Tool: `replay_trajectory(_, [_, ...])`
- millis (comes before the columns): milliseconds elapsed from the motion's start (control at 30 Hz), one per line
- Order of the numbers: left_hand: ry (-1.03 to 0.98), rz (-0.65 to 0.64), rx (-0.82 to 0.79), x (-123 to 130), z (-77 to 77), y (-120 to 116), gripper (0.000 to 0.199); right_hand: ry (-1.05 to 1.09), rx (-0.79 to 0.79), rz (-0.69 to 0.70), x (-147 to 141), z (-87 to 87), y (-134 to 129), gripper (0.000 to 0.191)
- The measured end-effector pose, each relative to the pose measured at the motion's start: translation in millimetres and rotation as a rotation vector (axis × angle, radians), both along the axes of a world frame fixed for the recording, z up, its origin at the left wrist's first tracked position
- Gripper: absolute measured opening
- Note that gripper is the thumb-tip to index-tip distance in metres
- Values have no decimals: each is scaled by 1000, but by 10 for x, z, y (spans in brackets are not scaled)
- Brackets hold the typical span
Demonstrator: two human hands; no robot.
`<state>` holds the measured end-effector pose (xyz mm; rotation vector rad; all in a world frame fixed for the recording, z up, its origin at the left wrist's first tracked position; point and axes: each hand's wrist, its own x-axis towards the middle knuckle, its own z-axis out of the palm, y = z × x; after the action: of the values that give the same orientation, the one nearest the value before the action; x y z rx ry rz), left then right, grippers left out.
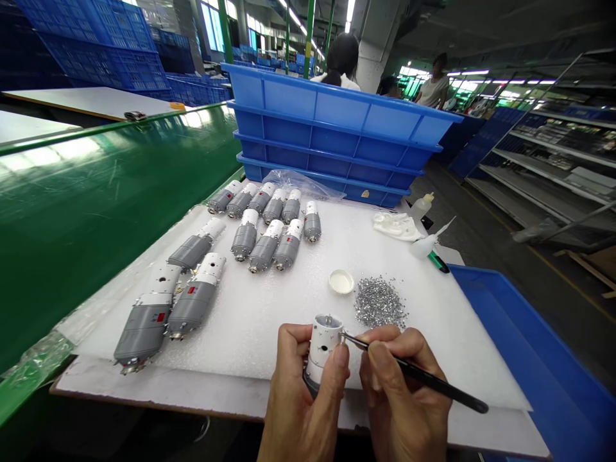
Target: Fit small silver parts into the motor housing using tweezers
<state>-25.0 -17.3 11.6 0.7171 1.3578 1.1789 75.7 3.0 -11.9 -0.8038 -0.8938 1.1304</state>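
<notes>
Upright in my left hand [308, 398] is a white and grey model spacecraft [323, 343], its open white end facing up. The fingers wrap round its sides, and the grey lower part is mostly hidden. My right hand [409, 391] pinches black tweezers [433, 380], whose tips touch the upper right edge of the white section. Whether a small part sits between the tips is too small to tell. Just beyond my right hand lies a pile of tiny silvery parts [380, 301]. A small white round dish [341, 282] is left of that pile.
Several finished-looking spacecraft models [195, 295] lie at the left and back of the white foam sheet [269, 321]. Stacked blue crates [332, 135] stand behind. A squeeze bottle [424, 246], white cloth [395, 226] and blue bin [539, 346] are at right. A green conveyor [120, 173] runs left.
</notes>
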Motion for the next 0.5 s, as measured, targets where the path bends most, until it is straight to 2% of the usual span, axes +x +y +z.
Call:
replay_trajectory(200, [55,27,27,20,-32,5,30,6,-18,-41,-23,-2,-19,17])
replay_trajectory(400, [335,179,99,63,-33,5,21,1,-39,-66,-53,-28,-43,19])
replay_trajectory(500, [422,222,115,76,-17,13,18,61,-134,-123,-113,-7,-62,26])
